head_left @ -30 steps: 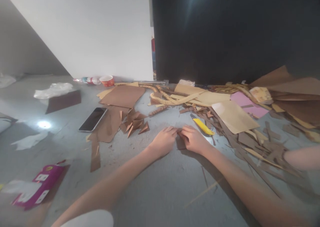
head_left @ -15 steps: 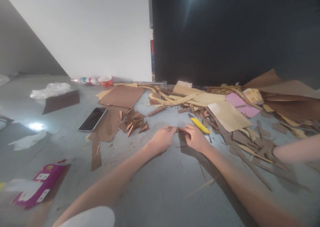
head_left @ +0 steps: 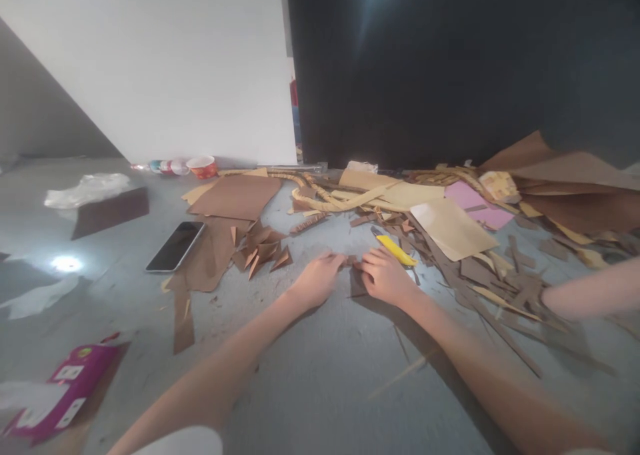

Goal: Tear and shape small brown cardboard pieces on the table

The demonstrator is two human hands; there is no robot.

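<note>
Between my fingertips is a small strip of brown paper, low over the grey table. My left hand pinches its left end. My right hand grips the other end, its fingers bent together. The fingers cover most of the strip, so its full shape is hidden. Just behind my right hand lies a yellow utility knife. Several folded brown paper pieces are heaped to the left of my left hand. A short dark folded strip rests beyond my hands.
A phone lies on brown paper at left, with a purple packet nearer. Paper scraps spread at right, where another person's arm reaches in. Paper sheets, a pink sheet and a red cup line the back.
My hands have drawn slightly apart, showing more of the brown strip between them. The view has shifted a little, so the things on the table appear further left.
</note>
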